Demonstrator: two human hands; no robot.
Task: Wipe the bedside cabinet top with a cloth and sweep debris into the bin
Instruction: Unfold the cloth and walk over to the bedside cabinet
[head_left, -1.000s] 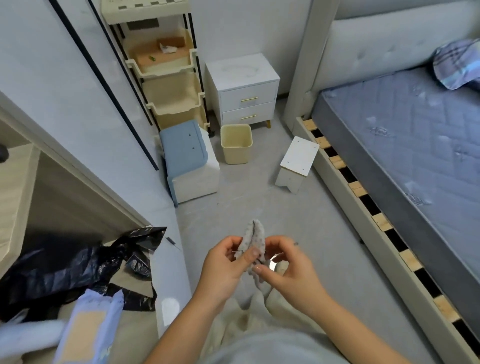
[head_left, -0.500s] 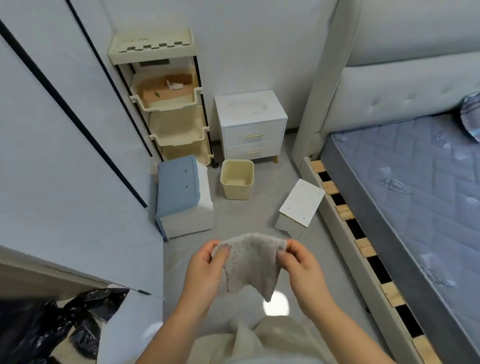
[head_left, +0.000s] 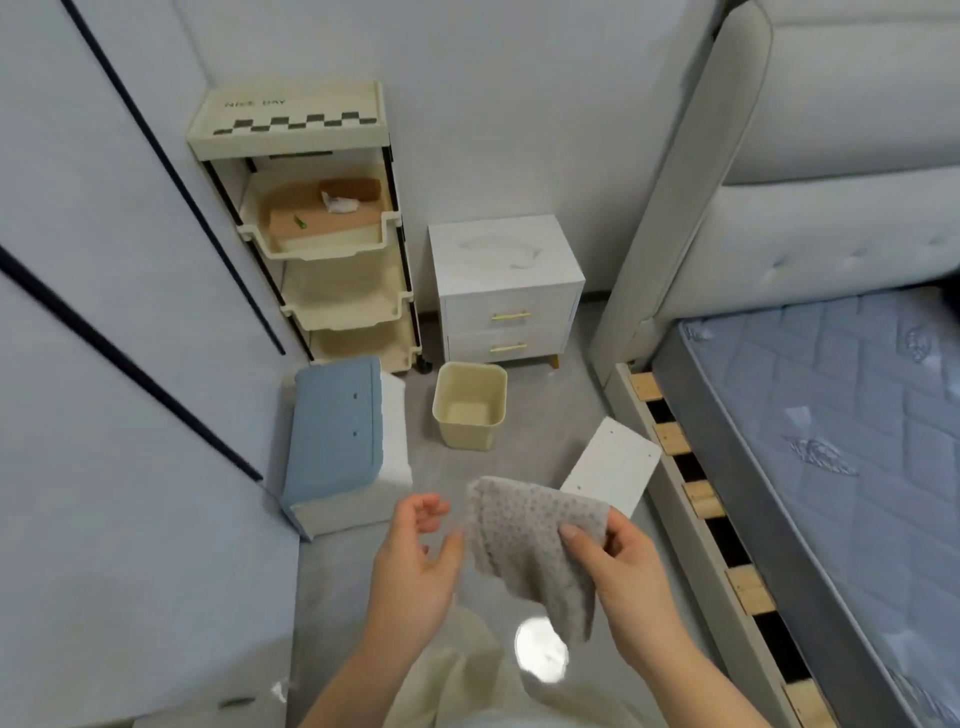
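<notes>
A grey dotted cloth (head_left: 530, 545) hangs spread in front of me, pinched at its upper right corner by my right hand (head_left: 623, 566). My left hand (head_left: 415, 556) is beside the cloth's left edge with fingers apart, holding nothing. The white bedside cabinet (head_left: 506, 265) with two drawers stands against the far wall, and pale dusty smears show on its top. A cream bin (head_left: 470, 408) stands on the floor just in front of the cabinet, and it looks empty.
A cream tiered storage cart (head_left: 311, 234) stands left of the cabinet. A blue-and-white box (head_left: 340, 441) lies on the floor at left, a small white stool (head_left: 613, 473) tipped near the bed frame (head_left: 691, 499). The mattress (head_left: 831, 426) fills the right side.
My view has lifted and moved closer to the cabinet. The bunched cloth was spread out between both hands, then my left hand let go; only the right hand holds it now.
</notes>
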